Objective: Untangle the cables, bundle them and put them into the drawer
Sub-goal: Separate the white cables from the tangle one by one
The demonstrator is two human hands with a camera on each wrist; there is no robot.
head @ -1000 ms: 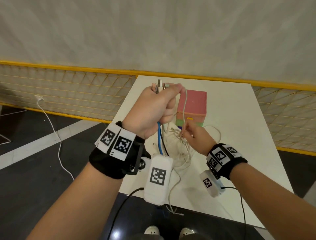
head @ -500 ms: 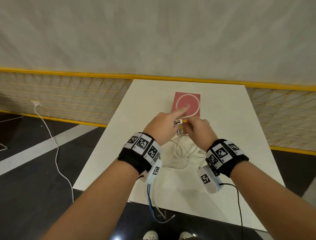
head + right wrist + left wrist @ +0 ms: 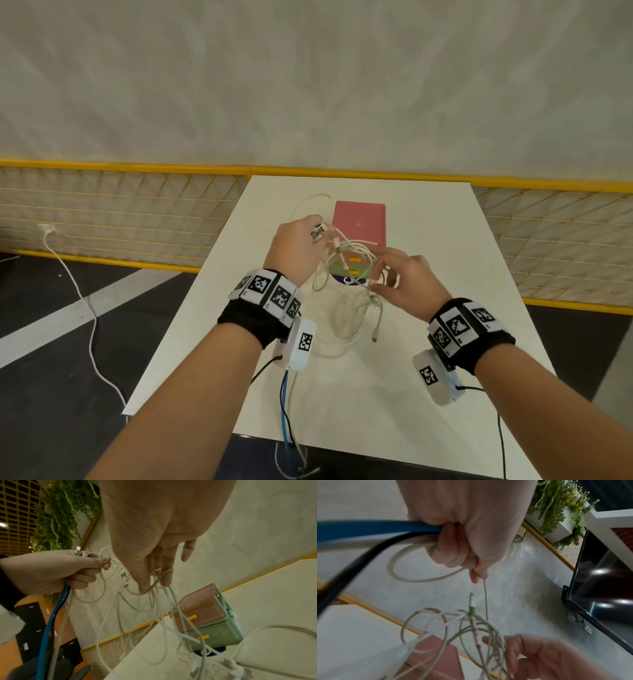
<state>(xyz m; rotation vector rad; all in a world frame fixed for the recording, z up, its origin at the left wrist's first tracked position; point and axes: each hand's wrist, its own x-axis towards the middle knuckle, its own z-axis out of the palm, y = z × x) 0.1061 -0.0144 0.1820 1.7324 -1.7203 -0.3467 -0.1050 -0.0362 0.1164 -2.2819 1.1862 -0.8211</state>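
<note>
Several thin white cables (image 3: 346,253) hang in a tangle between my hands, above the small drawer box (image 3: 359,222) with its pink top, green drawer and yellow handles. My left hand (image 3: 317,236) grips a bunch of plug ends together with a blue cable (image 3: 376,527), a black one and a thicker white one. These trail down past my wrist and over the table's front edge. My right hand (image 3: 375,277) pinches a loop of the white cables (image 3: 154,586) between thumb and fingers. More white cable (image 3: 349,329) lies slack on the table (image 3: 428,240) under the hands.
The drawer box (image 3: 205,612) stands mid-table, its drawers shut. A yellow mesh fence (image 3: 120,219) runs behind the table. Another white cord (image 3: 89,318) lies on the dark floor at the left. Plants (image 3: 556,507) and a dark screen (image 3: 599,588) are beyond.
My left hand came down from its raised position, met the right hand by the box, and now both have drawn apart, lifting the white cable loop off the box top.
</note>
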